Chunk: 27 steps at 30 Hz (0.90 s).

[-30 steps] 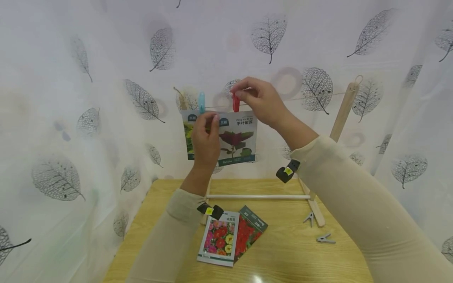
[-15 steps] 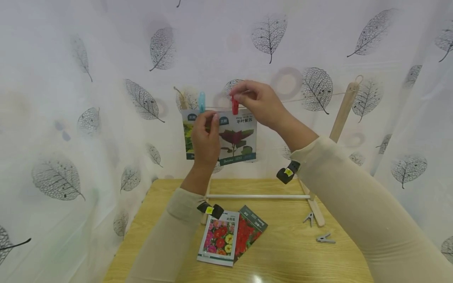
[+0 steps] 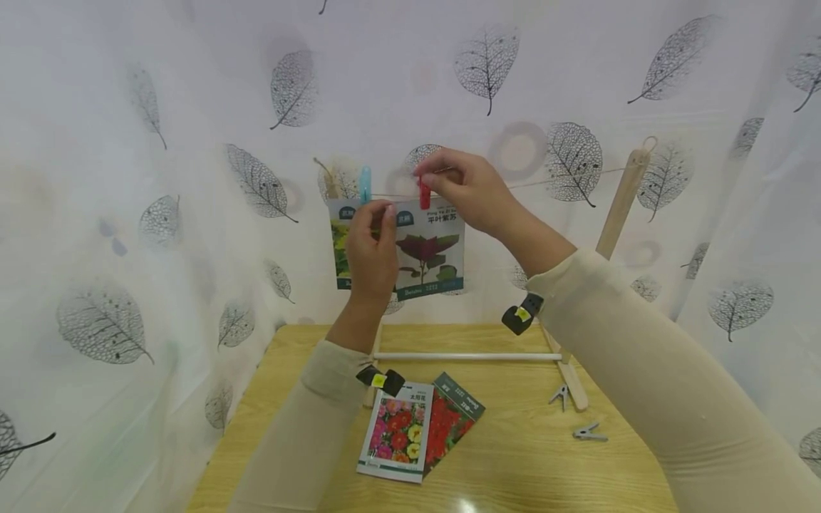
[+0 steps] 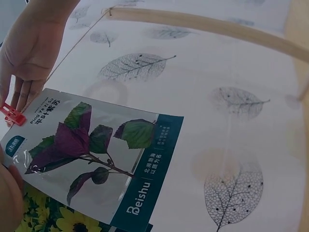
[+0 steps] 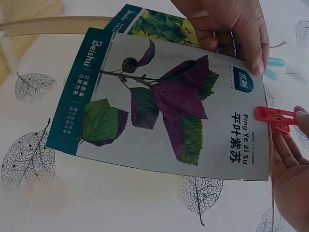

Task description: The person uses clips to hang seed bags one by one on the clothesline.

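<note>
My left hand [image 3: 373, 249] pinches the upper left corner of a seed packet [image 3: 431, 249] printed with a purple-leaved plant. With thumb and fingers my right hand [image 3: 471, 187] pinches a red clothespin [image 3: 425, 192], whose jaws lie over the packet's top edge at the string [image 5: 271, 203]. In the right wrist view the clothespin's tip overlaps that edge beside the printed name. A second packet with yellow flowers [image 3: 341, 249] hangs at the left, partly behind my left hand. A light blue clothespin [image 3: 365, 185] sits on the string at its top.
Two more seed packets, one with mixed flowers [image 3: 398, 434] and one with red flowers [image 3: 449, 420], overlap on the wooden table [image 3: 513, 456]. Grey clothespins [image 3: 590, 432] lie at the right. A wooden post [image 3: 622, 203] carries the string; a white rod [image 3: 468, 356] crosses low.
The red clothespin and my right hand have moved slightly down, so the clothespin now overlaps the packet's top edge. My left hand stays in place on the packet.
</note>
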Each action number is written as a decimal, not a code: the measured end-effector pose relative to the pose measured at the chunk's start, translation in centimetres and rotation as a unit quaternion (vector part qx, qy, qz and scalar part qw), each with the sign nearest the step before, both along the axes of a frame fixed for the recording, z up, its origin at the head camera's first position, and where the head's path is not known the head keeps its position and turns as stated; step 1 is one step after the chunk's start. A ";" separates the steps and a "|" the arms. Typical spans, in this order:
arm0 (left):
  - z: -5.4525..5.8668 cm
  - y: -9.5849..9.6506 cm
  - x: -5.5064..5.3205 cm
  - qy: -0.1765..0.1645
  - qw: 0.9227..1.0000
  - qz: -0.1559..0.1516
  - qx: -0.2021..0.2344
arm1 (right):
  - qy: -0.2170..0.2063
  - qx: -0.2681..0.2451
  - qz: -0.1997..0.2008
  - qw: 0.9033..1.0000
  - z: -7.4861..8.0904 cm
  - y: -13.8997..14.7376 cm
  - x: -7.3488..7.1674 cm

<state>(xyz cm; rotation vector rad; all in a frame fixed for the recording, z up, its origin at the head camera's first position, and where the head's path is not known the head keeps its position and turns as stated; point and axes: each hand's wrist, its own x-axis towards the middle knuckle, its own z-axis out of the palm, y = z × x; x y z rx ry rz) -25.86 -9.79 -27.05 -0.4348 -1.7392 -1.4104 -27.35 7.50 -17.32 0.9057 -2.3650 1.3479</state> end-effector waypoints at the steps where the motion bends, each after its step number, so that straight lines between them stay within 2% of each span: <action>1: 0.0 0.0 0.0 -0.001 1.000 0.001 0.000 | -0.001 0.000 0.000 1.000 0.0 0.0 0.0; 9: 0.1 -0.2 0.2 -0.020 1.000 0.007 0.008 | 0.003 0.003 -0.001 1.000 0.0 -0.4 0.1; 17: 0.1 -0.7 0.1 -0.014 1.000 0.015 0.015 | 0.000 0.004 0.006 1.000 0.2 -1.0 0.3; 27: -0.4 -1.1 0.0 -0.003 0.999 0.033 0.018 | -0.002 0.034 -0.005 0.999 -0.1 -1.2 0.4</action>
